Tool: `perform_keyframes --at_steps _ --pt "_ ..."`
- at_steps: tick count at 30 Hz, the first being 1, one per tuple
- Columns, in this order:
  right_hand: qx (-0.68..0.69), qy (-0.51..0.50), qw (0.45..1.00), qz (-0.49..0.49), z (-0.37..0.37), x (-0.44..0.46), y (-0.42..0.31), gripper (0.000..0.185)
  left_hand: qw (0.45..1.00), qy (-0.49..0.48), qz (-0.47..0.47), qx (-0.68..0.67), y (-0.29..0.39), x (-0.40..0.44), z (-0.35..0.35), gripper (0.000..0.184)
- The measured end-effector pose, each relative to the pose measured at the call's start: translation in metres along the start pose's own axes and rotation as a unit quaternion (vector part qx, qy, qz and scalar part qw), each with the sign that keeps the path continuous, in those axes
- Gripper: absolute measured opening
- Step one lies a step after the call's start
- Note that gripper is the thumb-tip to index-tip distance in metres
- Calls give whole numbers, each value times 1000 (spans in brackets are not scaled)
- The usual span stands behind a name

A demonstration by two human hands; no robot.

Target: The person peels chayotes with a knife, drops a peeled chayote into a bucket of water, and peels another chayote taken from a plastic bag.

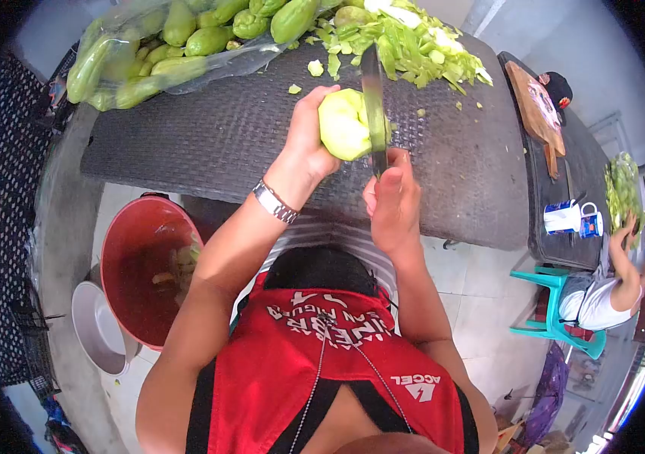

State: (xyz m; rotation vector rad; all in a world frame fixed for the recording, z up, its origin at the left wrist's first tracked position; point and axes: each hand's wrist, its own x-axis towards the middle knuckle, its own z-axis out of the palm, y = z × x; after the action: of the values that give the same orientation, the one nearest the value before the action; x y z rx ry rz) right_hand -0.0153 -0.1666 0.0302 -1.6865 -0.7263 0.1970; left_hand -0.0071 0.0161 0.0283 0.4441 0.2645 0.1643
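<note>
Over the near part of the dark woven-pattern table, my left hand (312, 135) is closed round a pale green chayote (343, 125) whose skin looks mostly pared off. My right hand (396, 198) grips the handle of a knife (373, 98), its blade pointing away from me and lying against the chayote's right side. Behind them, a heap of green peelings (421, 49) spreads on the tabletop. Whole unpeeled chayotes (207, 41) fill a clear plastic bag (220, 72) at the far left.
Below the table (209, 136) stand a red bucket (114, 257) with pale pieces inside and a white basin (94, 333). At right, another table holds a wooden board (530, 106) and blue-white mugs (562, 219); a person (598, 299) sits there on a teal chair (542, 278).
</note>
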Motion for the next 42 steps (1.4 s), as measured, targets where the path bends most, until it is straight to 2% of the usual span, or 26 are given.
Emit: perform_keyframes --at_steps 3,7,13,16,18,24,25,28,30,33,34,38,40,42 --pt "-11 10 1000 14 2 -2 9 75 1000 15 18 1 -2 -5 4 28" --pt "-35 5 999 10 1 -8 13 74 999 26 42 11 3 -8 10 31" --pt "-22 -15 999 19 -2 -14 14 73 1000 7 -14 17 10 -6 12 31" --pt "-4 -24 1000 17 -3 -12 11 73 1000 -1 -29 6 7 -15 19 22" --pt "-2 -23 1000 8 -4 -12 9 73 999 -14 -26 12 5 -11 18 22" --pt "54 -101 986 122 -22 -6 19 72 998 -42 -28 30 -5 -8 2 27" --pt "56 -74 988 126 -22 -5 18 69 998 -43 -33 29 -7 -8 0 29" --pt "64 -7 988 137 -20 -4 8 60 998 61 13 33 -14 -7 6 37" --pt "70 22 989 129 -25 6 1 52 997 40 32 64 -12 -6 2 44" --pt "-9 10 996 89 -43 15 -9 44 988 34 57 140 -9 -15 -8 50" --pt "3 -10 995 104 -52 20 -9 42 983 34 65 171 -7 -19 -11 52" --pt "50 -94 981 160 -77 38 -14 39 952 -108 95 270 0 -38 -32 40" --pt "20 -128 975 178 -80 41 -24 41 945 -80 87 305 2 -45 -29 41" --pt "-74 -127 984 103 -77 46 -24 43 941 -30 94 324 2 -49 -22 40"
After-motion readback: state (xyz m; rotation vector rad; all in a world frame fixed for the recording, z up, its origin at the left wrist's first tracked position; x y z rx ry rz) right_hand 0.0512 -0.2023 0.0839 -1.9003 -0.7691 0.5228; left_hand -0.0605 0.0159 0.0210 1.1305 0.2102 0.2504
